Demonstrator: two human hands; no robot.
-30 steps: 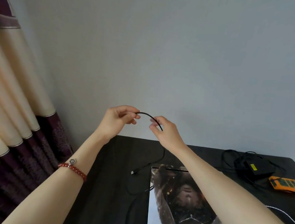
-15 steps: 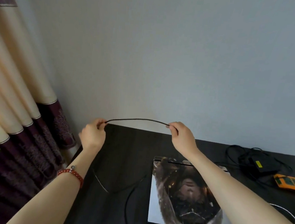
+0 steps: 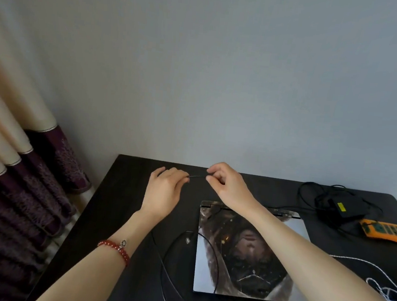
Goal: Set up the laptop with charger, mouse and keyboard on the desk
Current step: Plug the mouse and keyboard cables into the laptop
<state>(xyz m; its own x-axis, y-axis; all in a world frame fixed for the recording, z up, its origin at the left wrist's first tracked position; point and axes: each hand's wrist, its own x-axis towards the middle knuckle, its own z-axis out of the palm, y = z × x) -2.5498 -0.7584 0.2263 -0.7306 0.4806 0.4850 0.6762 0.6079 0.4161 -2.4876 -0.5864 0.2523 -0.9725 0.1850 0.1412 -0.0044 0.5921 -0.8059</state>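
Observation:
A thin black cable (image 3: 197,176) runs taut between my two hands above the back of the black desk (image 3: 120,206). My left hand (image 3: 163,193) pinches one end of that stretch and my right hand (image 3: 228,184) pinches the other. The rest of the cable loops down over the desk, with its USB plug (image 3: 187,240) lying beside the closed laptop (image 3: 251,253). The laptop lid bears a dark picture. The black charger brick (image 3: 342,206) with tangled cords lies at the back right.
An orange power strip (image 3: 387,230) lies by the right edge. A white cord (image 3: 382,284) coils near the front right. A wall stands behind the desk; beige and purple curtains (image 3: 23,171) hang to its left.
My hands, spread wide apart half a second ago, have come close together and lower over the desk. The cable's plug end now rests by the laptop's left edge.

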